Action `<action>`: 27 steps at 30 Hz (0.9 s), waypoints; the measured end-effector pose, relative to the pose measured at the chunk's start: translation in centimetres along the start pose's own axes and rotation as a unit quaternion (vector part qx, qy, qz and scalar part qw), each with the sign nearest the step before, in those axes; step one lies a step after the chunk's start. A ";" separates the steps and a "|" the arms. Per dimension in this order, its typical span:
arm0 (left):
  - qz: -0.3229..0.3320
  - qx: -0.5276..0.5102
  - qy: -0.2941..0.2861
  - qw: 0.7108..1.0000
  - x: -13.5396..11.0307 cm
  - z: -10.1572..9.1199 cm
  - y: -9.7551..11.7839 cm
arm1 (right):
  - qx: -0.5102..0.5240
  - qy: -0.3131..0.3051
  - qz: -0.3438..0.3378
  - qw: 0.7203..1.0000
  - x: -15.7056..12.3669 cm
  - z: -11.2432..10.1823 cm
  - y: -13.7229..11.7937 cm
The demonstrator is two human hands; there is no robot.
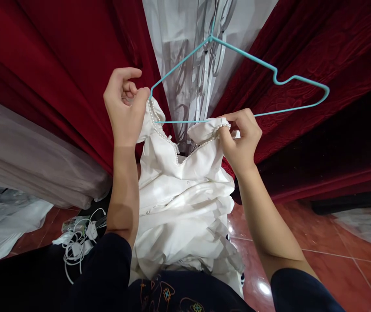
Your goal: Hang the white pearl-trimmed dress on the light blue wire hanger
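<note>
A white dress (185, 199) with a pearl-trimmed neckline hangs in front of me, its left shoulder strap over the left end of a light blue wire hanger (243, 54). At that end is my left hand (124, 102), its index finger apart from the thumb and the other fingers curled. The left thumb tip touches the strap at the hanger's corner, with no grip visible. My right hand (242, 136) pinches the dress's other pearl-edged strap beside the hanger's lower bar. The right end of the hanger sticks out bare beyond that hand. The dress's lower part bunches near my body.
Dark red curtains (58, 56) hang on both sides, with whitish fabric (172, 26) and pale ribbons between them. Sheer grey fabric (32, 151) hangs at left. White cables (76, 249) lie tangled on a black surface. Reddish floor tiles (328, 260) show at lower right.
</note>
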State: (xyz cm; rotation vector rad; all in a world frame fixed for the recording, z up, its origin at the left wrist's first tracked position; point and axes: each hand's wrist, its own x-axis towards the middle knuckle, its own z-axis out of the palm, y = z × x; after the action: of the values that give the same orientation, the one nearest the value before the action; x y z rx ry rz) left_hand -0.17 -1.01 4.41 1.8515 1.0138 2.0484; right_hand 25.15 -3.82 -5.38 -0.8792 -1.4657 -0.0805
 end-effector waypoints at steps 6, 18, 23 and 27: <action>-0.168 -0.082 -0.078 0.979 -3.9 -0.1 1.7 | 0.007 -0.005 0.003 1.000 -0.1 0.1 0.2; -0.372 -0.460 0.017 0.806 -8.7 6.6 0.0 | 0.004 0.005 -0.006 1.000 -0.1 0.4 0.1; -0.318 -0.467 0.035 0.824 -9.0 6.7 0.3 | -0.002 -0.040 -0.015 0.999 -1.0 -0.4 -0.6; -0.316 -0.450 0.038 0.834 -8.1 5.8 0.1 | -0.083 0.038 -0.031 0.995 -1.6 -2.2 0.4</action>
State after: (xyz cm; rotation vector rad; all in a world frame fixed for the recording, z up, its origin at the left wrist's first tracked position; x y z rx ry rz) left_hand 6.82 -3.63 -2.10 0.8048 0.4125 1.7005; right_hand 26.91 -5.49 -6.61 -0.9542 -1.4286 -0.2815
